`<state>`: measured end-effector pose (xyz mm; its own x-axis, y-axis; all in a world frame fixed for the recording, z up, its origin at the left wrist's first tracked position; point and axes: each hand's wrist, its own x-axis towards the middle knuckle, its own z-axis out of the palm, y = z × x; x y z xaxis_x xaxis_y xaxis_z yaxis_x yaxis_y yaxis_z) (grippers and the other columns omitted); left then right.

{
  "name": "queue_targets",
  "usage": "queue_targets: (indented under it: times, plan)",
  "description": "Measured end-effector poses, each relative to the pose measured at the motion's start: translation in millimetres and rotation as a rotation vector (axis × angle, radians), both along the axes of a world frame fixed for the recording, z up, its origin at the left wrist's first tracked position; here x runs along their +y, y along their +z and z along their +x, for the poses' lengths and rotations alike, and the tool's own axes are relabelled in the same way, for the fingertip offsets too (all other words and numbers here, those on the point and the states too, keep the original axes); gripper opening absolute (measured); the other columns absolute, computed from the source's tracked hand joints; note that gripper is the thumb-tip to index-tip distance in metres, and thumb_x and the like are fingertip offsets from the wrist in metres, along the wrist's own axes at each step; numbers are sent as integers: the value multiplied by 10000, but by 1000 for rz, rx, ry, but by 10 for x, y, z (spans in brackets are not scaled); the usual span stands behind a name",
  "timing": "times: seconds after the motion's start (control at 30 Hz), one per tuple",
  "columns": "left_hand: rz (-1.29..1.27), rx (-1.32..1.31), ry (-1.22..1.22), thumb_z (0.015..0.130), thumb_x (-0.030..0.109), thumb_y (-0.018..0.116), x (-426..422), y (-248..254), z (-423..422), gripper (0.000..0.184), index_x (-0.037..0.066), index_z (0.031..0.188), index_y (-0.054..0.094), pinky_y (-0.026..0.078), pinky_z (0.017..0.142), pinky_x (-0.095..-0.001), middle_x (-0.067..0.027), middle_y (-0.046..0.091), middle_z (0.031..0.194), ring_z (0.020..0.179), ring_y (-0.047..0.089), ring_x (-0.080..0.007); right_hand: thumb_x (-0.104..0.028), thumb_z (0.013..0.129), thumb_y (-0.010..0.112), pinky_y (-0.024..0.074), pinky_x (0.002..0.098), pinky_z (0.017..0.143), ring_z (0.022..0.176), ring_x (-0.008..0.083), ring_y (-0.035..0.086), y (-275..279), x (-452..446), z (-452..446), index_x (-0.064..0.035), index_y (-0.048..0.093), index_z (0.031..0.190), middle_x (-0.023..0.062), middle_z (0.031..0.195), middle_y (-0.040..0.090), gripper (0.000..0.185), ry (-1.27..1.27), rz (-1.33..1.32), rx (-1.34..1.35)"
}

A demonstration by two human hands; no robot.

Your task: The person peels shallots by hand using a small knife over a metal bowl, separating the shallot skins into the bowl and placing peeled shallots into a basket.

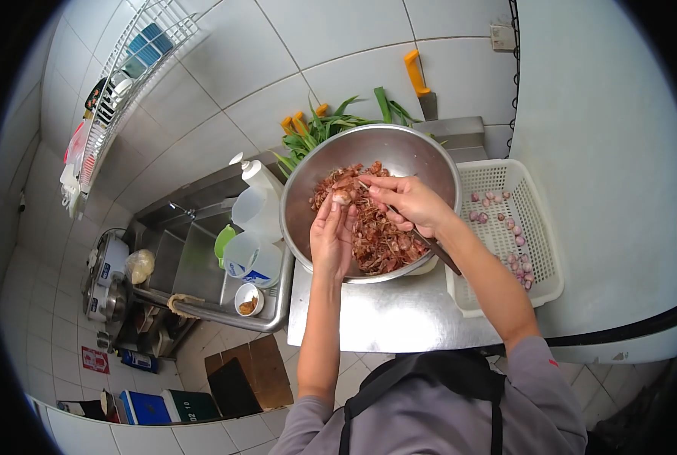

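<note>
My left hand point(332, 235) pinches a shallot point(343, 197) with pale flesh and reddish skin. In my right hand point(414, 203) is a small knife point(443, 256); its dark handle sticks out below the palm, and its tip is close to the shallot. Both hands are over a large steel bowl point(435, 155), which holds a heap of dry reddish-brown shallot skins point(376, 243). Beside the bowl, under my right forearm, stands a white perforated basket point(551, 280) with several pinkish-purple shallots point(519, 265) in it.
Green leaves point(323, 136) and orange-handled knives point(414, 72) are behind the bowl. To the left are a steel sink point(194, 258), a pump bottle point(256, 174), clear plastic containers point(251, 258) and a small white cup point(249, 300). A wire rack point(118, 72) hangs on the tiled wall.
</note>
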<state>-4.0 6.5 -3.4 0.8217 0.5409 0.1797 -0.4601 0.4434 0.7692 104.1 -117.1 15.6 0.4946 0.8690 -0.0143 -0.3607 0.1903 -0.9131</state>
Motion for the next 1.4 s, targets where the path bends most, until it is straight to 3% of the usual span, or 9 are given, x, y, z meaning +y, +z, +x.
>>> queue_targets:
  times: [0.17,0.27,0.37,0.5,0.57,0.67,1.03,1.17,1.4]
  plan:
    - [174,20,107,841,67,551,-13,-59,24,334,-28,1149,468,457,846,-251,-83,558,1067,954,551,-133,-142,840,558,437,234,553,611,62,499,87,23,-174,-57,458,1233,26,721,580,414,-84,27,-546]
    - [272,35,189,816,35,579,-40,-32,6,337,-45,1130,483,461,838,-265,-94,565,1056,948,553,-142,-127,830,568,446,255,709,732,84,539,70,61,-170,-34,509,1177,53,786,622,364,-105,-5,-647]
    - [398,73,288,799,34,604,31,-93,-11,363,-52,1131,487,461,820,-261,-99,571,1035,927,554,-136,-129,831,568,445,253,729,750,83,548,3,100,-157,-28,536,1144,63,802,637,330,-149,90,-679]
    - [455,139,318,801,67,616,45,-100,-39,380,-53,1139,490,453,801,-231,-87,579,1007,899,554,-119,-147,845,554,416,216,503,571,64,498,137,16,-169,-39,538,1148,29,712,584,322,29,-64,-295]
    - [394,140,291,814,68,598,35,-87,-33,368,-48,1145,485,453,806,-229,-86,578,1015,904,555,-122,-152,853,542,343,190,375,470,46,435,49,56,-131,-48,532,1153,4,662,535,318,105,-41,-26]
    - [258,71,195,837,68,562,46,-87,-25,361,-34,1168,461,459,812,-229,-84,572,1035,906,560,-125,-167,867,529,239,156,315,409,26,354,19,99,-145,-89,518,1161,-25,658,455,305,133,27,162]
    - [-101,-75,-15,860,99,526,40,-103,97,343,25,1180,428,469,856,-255,-68,548,1051,952,545,-135,-151,875,503,252,165,311,412,33,360,-40,176,-147,-68,475,1189,-15,662,467,326,-28,117,250]
    - [11,27,-58,845,129,561,37,17,59,312,23,1118,453,488,790,-259,-75,558,1010,899,562,-141,-154,881,495,260,158,310,412,30,365,82,127,-227,-56,474,1199,-15,669,464,333,-94,29,10]
    - [74,33,68,814,52,568,50,-9,94,271,-6,1058,467,489,699,-237,-91,575,934,819,581,-148,-144,871,513,245,174,312,411,28,351,84,88,-254,-49,491,1190,-15,653,462,334,-42,83,125]
